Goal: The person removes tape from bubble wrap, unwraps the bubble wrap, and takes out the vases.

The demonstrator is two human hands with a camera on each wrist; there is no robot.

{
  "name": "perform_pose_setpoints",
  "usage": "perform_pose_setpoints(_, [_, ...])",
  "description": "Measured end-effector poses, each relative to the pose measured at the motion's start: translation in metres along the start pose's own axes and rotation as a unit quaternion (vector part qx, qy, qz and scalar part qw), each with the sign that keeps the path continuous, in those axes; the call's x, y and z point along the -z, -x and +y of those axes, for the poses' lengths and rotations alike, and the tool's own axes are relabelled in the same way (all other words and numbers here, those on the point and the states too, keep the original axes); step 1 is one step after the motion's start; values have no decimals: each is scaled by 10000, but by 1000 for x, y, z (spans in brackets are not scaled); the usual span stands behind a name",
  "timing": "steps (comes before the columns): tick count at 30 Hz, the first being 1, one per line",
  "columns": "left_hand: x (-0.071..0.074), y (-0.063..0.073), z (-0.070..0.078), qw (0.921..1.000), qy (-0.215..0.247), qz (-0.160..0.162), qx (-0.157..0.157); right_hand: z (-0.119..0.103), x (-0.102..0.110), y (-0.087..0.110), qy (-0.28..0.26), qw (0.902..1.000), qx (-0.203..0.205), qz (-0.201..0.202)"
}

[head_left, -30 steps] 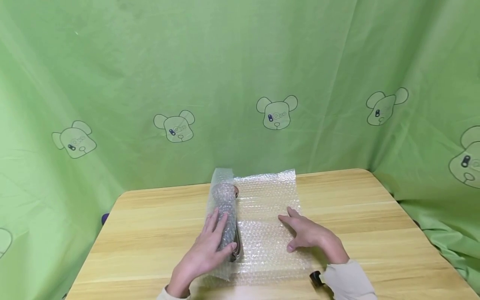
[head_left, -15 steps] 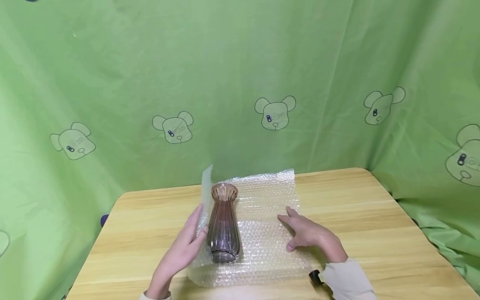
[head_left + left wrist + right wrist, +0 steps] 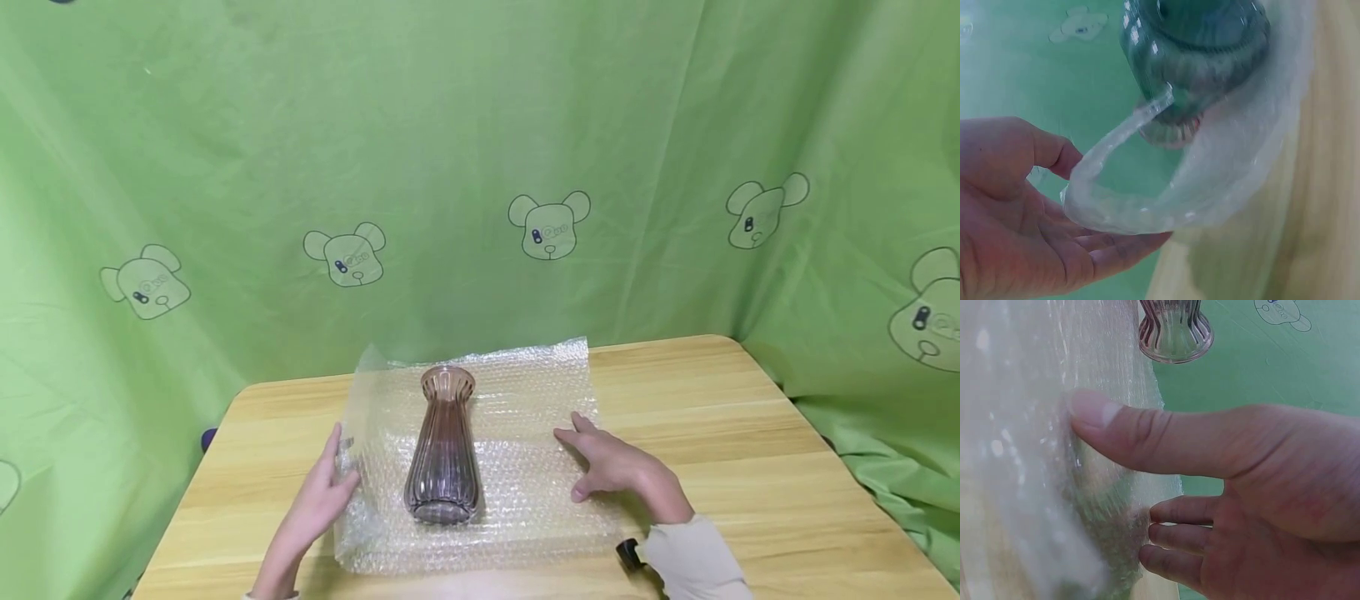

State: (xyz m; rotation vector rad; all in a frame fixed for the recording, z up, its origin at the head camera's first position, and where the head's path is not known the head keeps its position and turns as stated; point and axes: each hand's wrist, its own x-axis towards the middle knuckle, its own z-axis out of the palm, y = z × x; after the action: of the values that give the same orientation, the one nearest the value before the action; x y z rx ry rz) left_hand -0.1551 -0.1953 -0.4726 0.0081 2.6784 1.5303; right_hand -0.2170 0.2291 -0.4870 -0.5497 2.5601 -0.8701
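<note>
A ribbed glass vase [image 3: 444, 458], pinkish at the neck and dark at the base, lies on a sheet of bubble wrap [image 3: 525, 483]. Its flared mouth points away from me. My left hand [image 3: 315, 496] is at the sheet's left edge, thumb spread from the fingers. In the left wrist view, the curled wrap edge [image 3: 1129, 215] sits between thumb and fairly straight fingers. On the right side, my right hand [image 3: 622, 467] rests with its thumb on the wrap [image 3: 1016, 425] and its other fingers near the edge, relaxed; some fingertips are hidden by the wrap.
The wood-grain table [image 3: 750, 467] has rounded far corners and carries the sheet near its middle. A green curtain [image 3: 450, 150] with bear-head outlines hangs behind and at both sides. A small black object [image 3: 630, 554] is at the right cuff.
My left hand has moved left, drawing the bubble wrap flap off the vase and unfolding it leftward, so the vase is now uncovered. My right hand has stayed in place.
</note>
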Motion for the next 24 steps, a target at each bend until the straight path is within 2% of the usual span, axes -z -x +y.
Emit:
perform_pose_setpoints(3, [6, -1, -12, 9998, 81, 19, 181, 0, 0, 0, -9, 10000, 11, -9])
perform_pose_setpoints(6, [11, -2, -23, 9990, -125, 85, 432, 0, 0, 0, 9, 10000, 30, -9])
perform_pose_setpoints(10, [18, -2, -35, 9961, -691, 157, 525, 1, 1, 0, 39, 10000, 52, 8])
perform_pose_setpoints(16, [23, 0, -48, 9898, -1324, 327, 413, 0, 1, 0, 59, 10000, 61, -2])
perform_pose_setpoints(20, [26, 5, -45, 9837, -1716, 401, 367, 0, 1, 0, 49, 10000, 59, -5])
perform_pose_setpoints(22, [26, 9, -37, 9794, -1951, 453, 277, -1, 1, 0, 31, 10000, 43, -4])
perform_pose_setpoints(24, [25, 14, -25, 9718, -2291, 565, 40, -1, 1, 0, 24, 10000, 42, -7])
